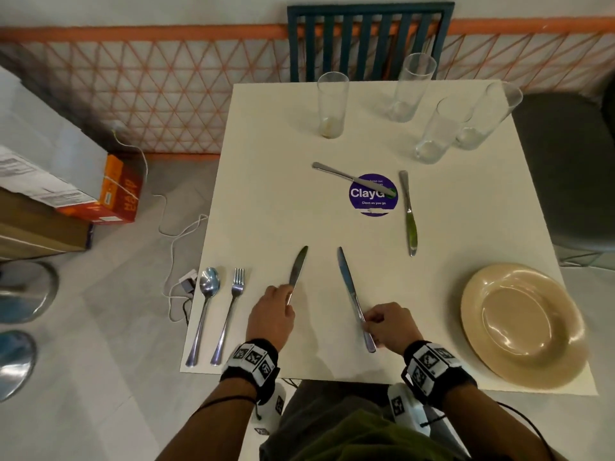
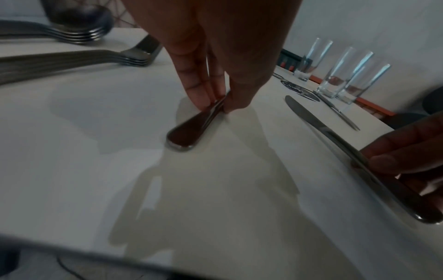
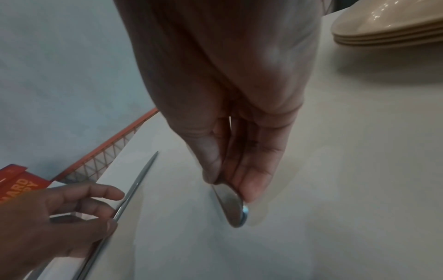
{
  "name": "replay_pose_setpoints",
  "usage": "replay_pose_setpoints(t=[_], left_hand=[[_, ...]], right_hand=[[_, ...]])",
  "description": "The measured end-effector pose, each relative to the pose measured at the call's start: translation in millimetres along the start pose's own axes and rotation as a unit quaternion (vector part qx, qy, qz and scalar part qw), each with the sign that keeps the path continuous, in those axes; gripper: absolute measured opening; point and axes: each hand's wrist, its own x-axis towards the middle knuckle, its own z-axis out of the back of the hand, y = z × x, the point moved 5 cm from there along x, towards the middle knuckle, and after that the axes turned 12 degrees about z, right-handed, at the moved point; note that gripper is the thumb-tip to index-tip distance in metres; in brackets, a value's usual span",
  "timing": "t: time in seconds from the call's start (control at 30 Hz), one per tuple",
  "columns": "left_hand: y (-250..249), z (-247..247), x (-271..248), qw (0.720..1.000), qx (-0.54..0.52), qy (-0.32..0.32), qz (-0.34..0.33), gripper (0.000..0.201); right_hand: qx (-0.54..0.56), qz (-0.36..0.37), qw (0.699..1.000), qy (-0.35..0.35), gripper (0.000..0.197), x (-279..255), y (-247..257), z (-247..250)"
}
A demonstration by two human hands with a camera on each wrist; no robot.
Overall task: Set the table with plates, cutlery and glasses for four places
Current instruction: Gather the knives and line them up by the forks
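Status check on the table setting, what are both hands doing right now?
Left hand pinches left knife; right hand pinches right knife. Plates stacked, four glasses far side. Nothing blocking.

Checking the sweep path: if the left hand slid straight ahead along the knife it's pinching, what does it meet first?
Probably nothing nearby. The left hand pinches the left knife, whose tip aims at the far edge. Bare table lies ahead; the knife on the sticker and the nearest glass look slightly right of that line, though depth is uncertain.
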Motion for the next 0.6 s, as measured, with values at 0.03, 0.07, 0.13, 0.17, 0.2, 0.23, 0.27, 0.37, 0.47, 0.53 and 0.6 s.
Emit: replay_pose_setpoints(t=[0.03,0.07,0.13,0.17,0.2,0.23,0.27,0.37,0.47,0.53,0.6], left_hand=[[5,0,-5,1.000,-0.003,-0.006,0.012,0.038],[10,0,-11,1.000,-0.006,-0.012,0.021,0.038],[19,-1,-23,0.999,-0.013,-0.022,0.042,0.036],[23,-2,-29,0.998,-0.015,-0.024,0.052,0.036],[27,-3,-34,0.998,-0.014,-0.024,0.062,0.037],[30,-4,-38,0.997,-0.011,-0.024,0.071,0.037],[32,-5,-43,0.997,-0.006,-0.023,0.079,0.038],[37,-7,-53,0.995,0.004,-0.017,0.095,0.042],[41,-7,-57,0.994,0.003,-0.014,0.110,0.042],[42,-7,-58,0.993,-0.004,-0.017,0.118,0.040],[45,-5,-59,0.992,-0.011,-0.022,0.121,0.038]], right_hand=[[0.001,0.005,1.000,-0.002,0.035,0,1,-2],[0.006,0.007,1.000,-0.003,0.035,-1,2,-3],[0.022,0.003,1.000,-0.005,0.026,-2,2,-6],[0.030,0.000,1.000,-0.006,0.022,-3,2,-7],[0.036,-0.002,0.999,-0.007,0.019,-3,0,-9],[0.040,-0.002,0.999,-0.008,0.016,-5,0,-11],[0.040,-0.002,0.999,-0.006,0.015,-6,0,-12],[0.048,-0.006,0.999,-0.003,0.014,-10,0,-18],[0.051,-0.014,0.999,-0.010,0.012,-13,4,-21],[0.039,-0.018,0.999,-0.010,0.012,-15,9,-24],[0.024,-0.017,1.000,-0.006,0.015,-17,16,-28]])
